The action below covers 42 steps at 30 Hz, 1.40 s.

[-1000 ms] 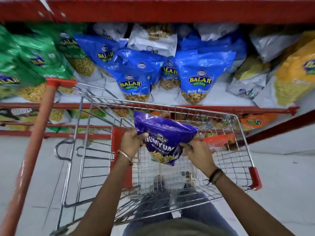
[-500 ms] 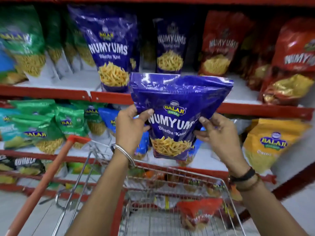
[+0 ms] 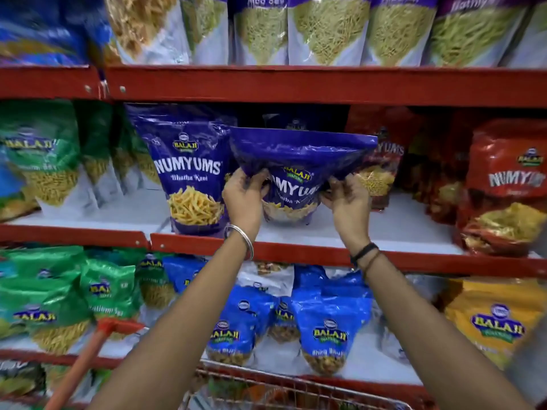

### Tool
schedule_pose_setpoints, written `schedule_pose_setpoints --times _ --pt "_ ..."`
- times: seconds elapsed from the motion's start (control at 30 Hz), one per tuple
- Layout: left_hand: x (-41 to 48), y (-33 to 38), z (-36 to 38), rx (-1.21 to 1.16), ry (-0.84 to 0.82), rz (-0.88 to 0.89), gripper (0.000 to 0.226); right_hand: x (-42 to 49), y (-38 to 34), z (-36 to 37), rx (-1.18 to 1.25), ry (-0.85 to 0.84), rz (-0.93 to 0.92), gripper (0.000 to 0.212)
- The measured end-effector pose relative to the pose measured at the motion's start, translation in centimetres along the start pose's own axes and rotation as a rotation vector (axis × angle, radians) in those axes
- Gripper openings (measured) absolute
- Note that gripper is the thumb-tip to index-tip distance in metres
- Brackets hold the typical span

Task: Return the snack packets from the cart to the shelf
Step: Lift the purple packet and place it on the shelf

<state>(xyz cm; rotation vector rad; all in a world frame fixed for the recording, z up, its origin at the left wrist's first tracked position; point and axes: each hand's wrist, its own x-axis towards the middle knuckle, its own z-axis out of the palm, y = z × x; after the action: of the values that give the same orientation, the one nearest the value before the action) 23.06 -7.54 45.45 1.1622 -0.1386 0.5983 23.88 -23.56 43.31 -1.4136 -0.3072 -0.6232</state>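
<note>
Both hands hold one glossy purple foil snack packet (image 3: 299,161) printed "NUMYUMS", over the white board of the middle red-edged metal shelf (image 3: 296,250). The left hand (image 3: 244,199) closes its grip on the packet's left edge, fingers curled over the front face and thumb pressed against the foil at the printed name. The right hand (image 3: 346,204) closes its grip on the right edge in mirror fashion, fingertips pinching the foil just below the fold. Neither grip shows any gap around the foil.

The packet stands roughly upright, printed face toward the camera, long axis near vertical. Its upper part is bent forward and spreads wide above both grips, so the top seam runs left to right, tilted slightly up on the right. The clear window of yellow sticks at the bottom sits between and below the grips, just above or touching the shelf board; contact cannot be told.

Just left of the left grip stands a second purple "NUMYUMS" packet (image 3: 189,173), upright on the same shelf. To the right of the right grip are red foil packets (image 3: 509,184). Below both forearms, blue foil packets (image 3: 328,329) fill the lower shelf, and the wire shopping cart (image 3: 266,389) with its red handle (image 3: 88,359) lies nearest the camera.
</note>
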Motion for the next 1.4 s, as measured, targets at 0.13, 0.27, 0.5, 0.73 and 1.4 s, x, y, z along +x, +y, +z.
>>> schedule_pose_setpoints --times 0.13,0.27,0.5,0.73,1.4 --pt "4.9 -3.5 -0.1 0.169 -0.032 -0.018 0.018 3.8 3.8 0.6 -0.155 0.074 0.041 0.023" --pt "9.6 -5.0 0.5 0.463 -0.076 0.038 0.029 7.8 5.6 1.0 -0.166 0.071 0.113 0.005" --pt "8.2 -7.5 0.3 0.577 -0.186 -0.086 0.067 7.4 8.1 0.3 -0.349 0.038 0.226 0.042" --pt "6.7 -8.1 -1.0 0.628 -0.398 -0.275 0.067 5.5 8.5 0.3 -0.276 -0.278 0.541 0.102" --pt "-2.1 -2.2 -4.0 0.603 -0.364 -0.213 0.077 -3.9 3.5 -2.4 -0.324 -0.223 0.309 0.038"
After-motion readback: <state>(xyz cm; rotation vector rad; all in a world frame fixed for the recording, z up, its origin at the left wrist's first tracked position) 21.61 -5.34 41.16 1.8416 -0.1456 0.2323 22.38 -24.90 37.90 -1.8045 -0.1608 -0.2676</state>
